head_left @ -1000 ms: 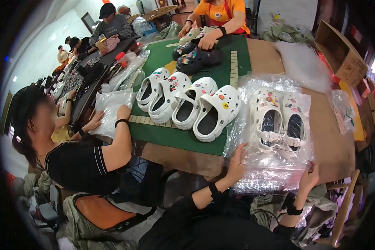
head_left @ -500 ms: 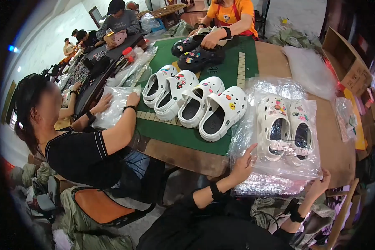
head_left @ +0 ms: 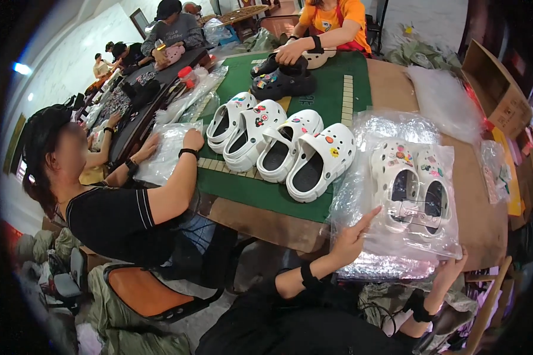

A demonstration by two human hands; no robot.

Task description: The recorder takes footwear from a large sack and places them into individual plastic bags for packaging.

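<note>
Left hand (head_left: 350, 239): open, fingers spread wide, index finger stretched up; flat against the near left edge of the clear plastic bag (head_left: 400, 201), clamping nothing.
Right hand (head_left: 450, 269): at the bag's near right corner, fingertips curled onto the lower edge; palm hidden under the plastic, so grip cannot be told for sure.
Clear plastic bag: lying on the right part of the brown wooden table (head_left: 485, 225), near the front edge, on top of a pile of further clear bags (head_left: 385, 267).
Inside the bag: pair of white foam clogs with coloured charms (head_left: 411, 186), side by side, toes pointing away.
Left of the bag: row of four loose white clogs with charms (head_left: 278, 145) on the green felt mat (head_left: 331, 94), the nearest one just beside the plastic.
Far end of mat: black clogs with charms (head_left: 281, 80) under the hand of a person in an orange shirt (head_left: 331, 18).
Left side: seated person in a black top (head_left: 115, 216), hands on another clear bag (head_left: 169, 151).
Right edge: open cardboard box (head_left: 497, 92).
</note>
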